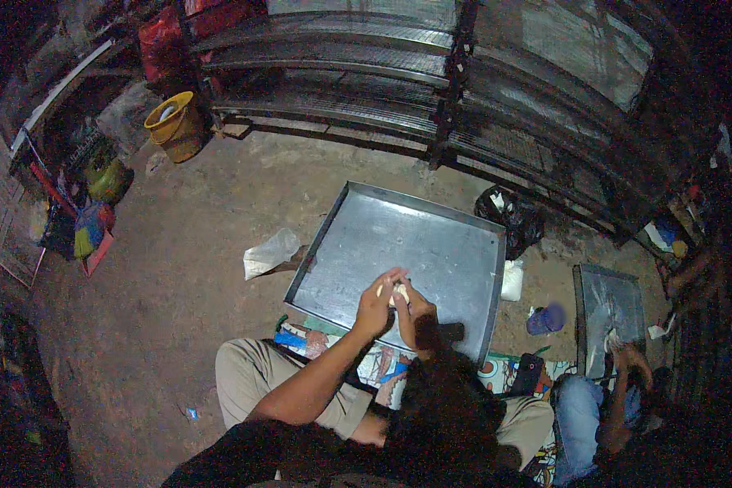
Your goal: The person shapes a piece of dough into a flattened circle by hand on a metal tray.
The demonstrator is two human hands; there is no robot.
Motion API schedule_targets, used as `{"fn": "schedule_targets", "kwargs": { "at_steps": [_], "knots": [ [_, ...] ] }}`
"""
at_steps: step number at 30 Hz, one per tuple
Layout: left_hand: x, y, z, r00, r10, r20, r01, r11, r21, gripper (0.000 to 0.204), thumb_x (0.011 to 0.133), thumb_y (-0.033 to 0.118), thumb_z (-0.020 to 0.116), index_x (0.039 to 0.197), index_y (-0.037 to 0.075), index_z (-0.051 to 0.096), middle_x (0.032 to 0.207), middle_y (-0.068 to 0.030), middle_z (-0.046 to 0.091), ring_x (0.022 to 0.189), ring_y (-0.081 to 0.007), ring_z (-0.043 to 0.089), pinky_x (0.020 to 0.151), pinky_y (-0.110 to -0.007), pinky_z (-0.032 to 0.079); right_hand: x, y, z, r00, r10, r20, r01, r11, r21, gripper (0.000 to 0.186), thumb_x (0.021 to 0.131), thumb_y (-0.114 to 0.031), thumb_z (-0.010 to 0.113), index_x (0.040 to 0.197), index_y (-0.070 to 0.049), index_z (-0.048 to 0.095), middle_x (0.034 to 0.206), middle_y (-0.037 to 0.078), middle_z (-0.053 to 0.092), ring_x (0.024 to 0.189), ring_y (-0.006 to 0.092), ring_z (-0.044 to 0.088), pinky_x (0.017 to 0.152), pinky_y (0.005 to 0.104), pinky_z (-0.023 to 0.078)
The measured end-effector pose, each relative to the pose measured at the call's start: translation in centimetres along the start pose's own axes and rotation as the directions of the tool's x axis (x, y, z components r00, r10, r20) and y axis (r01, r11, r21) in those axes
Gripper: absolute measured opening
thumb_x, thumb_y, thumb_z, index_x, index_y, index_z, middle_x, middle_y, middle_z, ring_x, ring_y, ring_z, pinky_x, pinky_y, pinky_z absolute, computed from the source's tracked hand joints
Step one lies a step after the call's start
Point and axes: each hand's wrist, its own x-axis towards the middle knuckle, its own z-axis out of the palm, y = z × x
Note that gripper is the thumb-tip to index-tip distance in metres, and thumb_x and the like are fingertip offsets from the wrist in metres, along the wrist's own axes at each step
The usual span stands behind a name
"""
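Note:
Both my hands meet over the near part of a wide, shallow metal tray (pixel 407 224) on the floor. Between the palms, a small pale lump of dough (pixel 396 294) shows in part. My left hand (pixel 372 311) is closed around its left side, fingertips pointing up toward the other hand. My right hand (pixel 416 312) closes on it from the right. Much of the lump is hidden by the fingers. The tray surface has faint whitish smears.
A clear bag of white powder (pixel 270 254) lies left of the tray. To its right are a white packet (pixel 511 281), a purple cup (pixel 547 319), a black bag (pixel 512 220) and a phone (pixel 529 373). A co-worker's hand (pixel 628 359) is beside another tray (pixel 616 297). Metal racks (pixel 342 69) stand behind.

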Motion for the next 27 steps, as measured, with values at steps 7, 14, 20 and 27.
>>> {"fn": "schedule_targets", "kwargs": {
  "at_steps": [7, 14, 20, 27],
  "knots": [
    [-1.1, -1.3, 1.1, 0.981, 0.136, 0.139, -0.173, 0.936, 0.306, 0.05, 0.105, 0.032, 0.039, 0.143, 0.0, 0.04, 0.136, -0.0204, 0.052, 0.128, -0.0303, 0.049, 0.11, -0.037, 0.035, -0.2, 0.8, 1.0, 0.996, 0.088, -0.032, -0.091, 0.987, -0.133, 0.026, 0.101, -0.024, 0.045, 0.105, -0.003, 0.059, 0.077, 0.022, 0.065, 0.073, 0.0404, 0.067, 0.059, 0.0466, 0.048],
    [-0.5, 0.5, 1.7, 0.97, 0.218, -0.103, -0.149, 0.878, 0.456, 0.024, 0.094, 0.021, 0.063, 0.106, 0.0, 0.066, 0.106, -0.0133, 0.065, 0.099, -0.0254, 0.064, 0.088, -0.035, 0.049, -0.4, 6.3, 4.0, 0.981, 0.159, 0.11, -0.17, 0.981, 0.092, 0.051, 0.105, -0.041, 0.029, 0.122, 0.0, 0.054, 0.104, 0.024, 0.062, 0.09, 0.0369, 0.064, 0.079, 0.0446, 0.05],
    [0.1, 0.8, 0.3, 0.99, 0.025, -0.136, 0.0, 0.983, 0.183, 0.022, 0.084, 0.014, 0.077, 0.082, 0.005, 0.057, 0.079, -0.0027, 0.062, 0.073, -0.0085, 0.058, 0.063, -0.026, 0.049, 1.4, 2.7, 1.7, 0.855, 0.438, 0.276, -0.506, 0.591, 0.628, 0.068, 0.103, -0.054, 0.021, 0.13, -0.002, 0.056, 0.115, 0.019, 0.065, 0.092, 0.0279, 0.066, 0.087, 0.0383, 0.049],
    [0.0, 0.6, 1.3, 0.987, 0.108, -0.119, -0.088, 0.983, 0.162, 0.022, 0.094, 0.018, 0.065, 0.092, 0.009, 0.046, 0.076, -0.0018, 0.058, 0.066, -0.0087, 0.053, 0.055, -0.028, 0.045, 1.2, 3.1, 3.2, 0.867, 0.452, 0.208, -0.489, 0.696, 0.526, 0.064, 0.105, -0.05, 0.029, 0.113, 0.003, 0.063, 0.095, 0.008, 0.067, 0.085, 0.0172, 0.062, 0.079, 0.0299, 0.049]
  ]
}}
